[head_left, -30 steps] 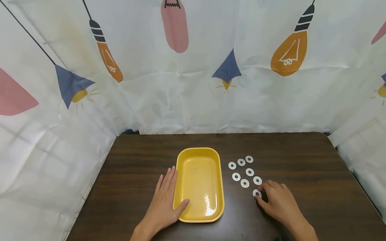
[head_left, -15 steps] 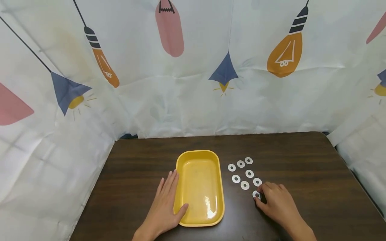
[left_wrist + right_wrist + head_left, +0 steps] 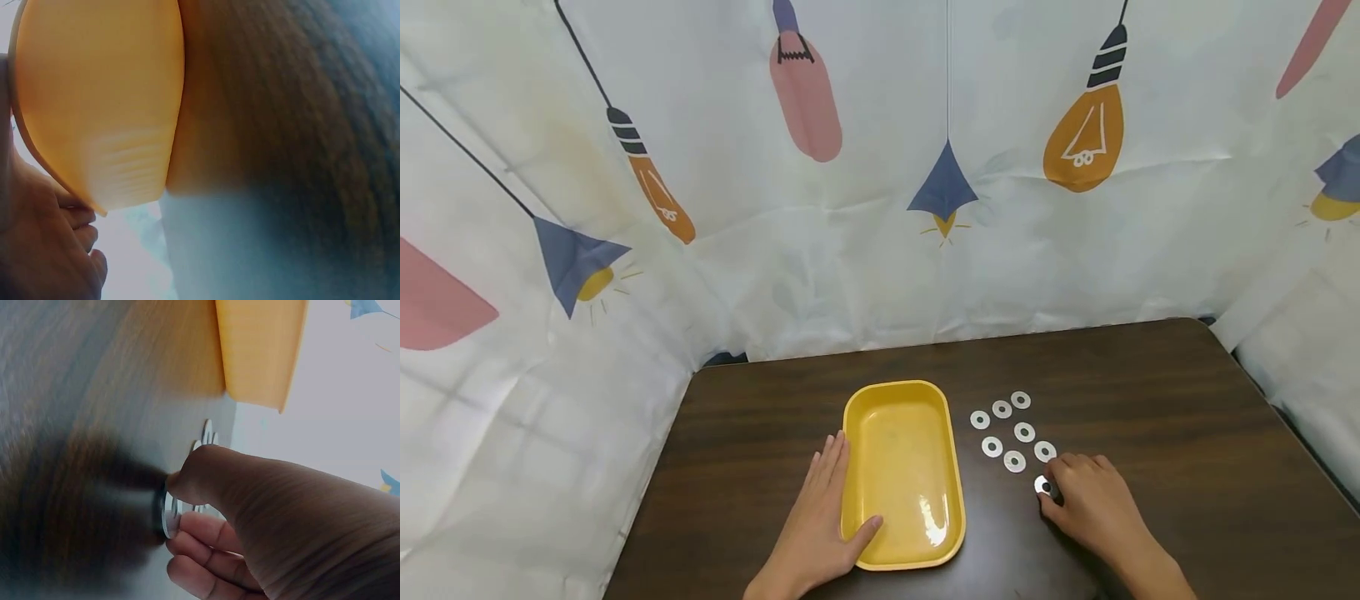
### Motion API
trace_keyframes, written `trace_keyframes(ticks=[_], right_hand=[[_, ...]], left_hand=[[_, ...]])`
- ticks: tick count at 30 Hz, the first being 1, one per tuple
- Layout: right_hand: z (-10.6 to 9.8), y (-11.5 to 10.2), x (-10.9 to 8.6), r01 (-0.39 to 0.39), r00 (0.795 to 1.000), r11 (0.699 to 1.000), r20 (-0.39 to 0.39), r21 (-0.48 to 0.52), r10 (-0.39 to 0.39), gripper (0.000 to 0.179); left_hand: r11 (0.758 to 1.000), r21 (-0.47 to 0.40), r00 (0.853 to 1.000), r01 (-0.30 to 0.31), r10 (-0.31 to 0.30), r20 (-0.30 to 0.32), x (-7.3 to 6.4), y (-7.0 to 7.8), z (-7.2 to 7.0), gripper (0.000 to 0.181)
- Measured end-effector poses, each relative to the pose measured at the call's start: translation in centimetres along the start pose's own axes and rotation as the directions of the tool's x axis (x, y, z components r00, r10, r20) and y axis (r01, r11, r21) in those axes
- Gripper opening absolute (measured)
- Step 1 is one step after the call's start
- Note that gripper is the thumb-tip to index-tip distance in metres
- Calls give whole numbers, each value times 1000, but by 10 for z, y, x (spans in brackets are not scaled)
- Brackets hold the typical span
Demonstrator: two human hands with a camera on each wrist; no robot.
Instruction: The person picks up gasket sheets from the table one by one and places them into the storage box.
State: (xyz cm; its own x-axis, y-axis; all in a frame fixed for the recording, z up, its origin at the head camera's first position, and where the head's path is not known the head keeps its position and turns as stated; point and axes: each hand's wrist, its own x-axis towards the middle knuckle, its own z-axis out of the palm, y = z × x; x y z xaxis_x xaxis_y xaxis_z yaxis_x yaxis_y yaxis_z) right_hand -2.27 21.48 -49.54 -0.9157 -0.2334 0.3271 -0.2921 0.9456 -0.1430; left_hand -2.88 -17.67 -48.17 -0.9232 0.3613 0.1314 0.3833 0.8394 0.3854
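Observation:
My left hand (image 3: 820, 521) lies along the left side of a yellow tray (image 3: 955, 467). Its fingers are straight against the outer wall, and the thumb reaches over the rim. In the left wrist view, the fingers (image 3: 84, 236) touch the tray's edge. To the right of the tray, my right hand (image 3: 1093, 504) pinches a flat white washer (image 3: 1041, 485) between thumb and fingers, at table level. From the right wrist, the washer (image 3: 167, 515) shows edge-on between the thumb and index finger. Several more white washers (image 3: 1015, 462) lie flat just beyond that hand.
The dark wooden table (image 3: 760, 433) carries the tray and washers. Behind it and along both sides hangs a white curtain (image 3: 850, 275) printed with lamps and bulbs. The tray's raised rim stands between the two hands.
The head view has tilted and shifted slightly. The washer in my right hand now looks tipped, catching brighter light. Both hands hold their places beside the tray and washers.

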Motion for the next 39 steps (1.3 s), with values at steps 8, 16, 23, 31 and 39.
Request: trace_keyframes(ticks=[8,16,23,31,39], right_hand=[[1,-6,1,-12,1000,1000,-26,-11,12,24],[3,-6,1,-15,1000,1000,-17,-12,15,23],[5,-7,-1,-20,1000,1000,-16,-2,20,22],[6,-6,-3,-17,998,1000,-66,5,17,23],[10,-3,-7,-23,996,998,-87,56,27,26]], left_hand=[[1000,14,1000,14,-14,-6,1,1,4,110],[1000,4,1000,-13,13,-28,2,0,8,108],[1000,28,999,-4,6,-51,-1,1,8,105],[1000,20,997,-12,14,-70,3,2,10,107],[1000,19,997,-18,19,-71,1,1,10,107]])
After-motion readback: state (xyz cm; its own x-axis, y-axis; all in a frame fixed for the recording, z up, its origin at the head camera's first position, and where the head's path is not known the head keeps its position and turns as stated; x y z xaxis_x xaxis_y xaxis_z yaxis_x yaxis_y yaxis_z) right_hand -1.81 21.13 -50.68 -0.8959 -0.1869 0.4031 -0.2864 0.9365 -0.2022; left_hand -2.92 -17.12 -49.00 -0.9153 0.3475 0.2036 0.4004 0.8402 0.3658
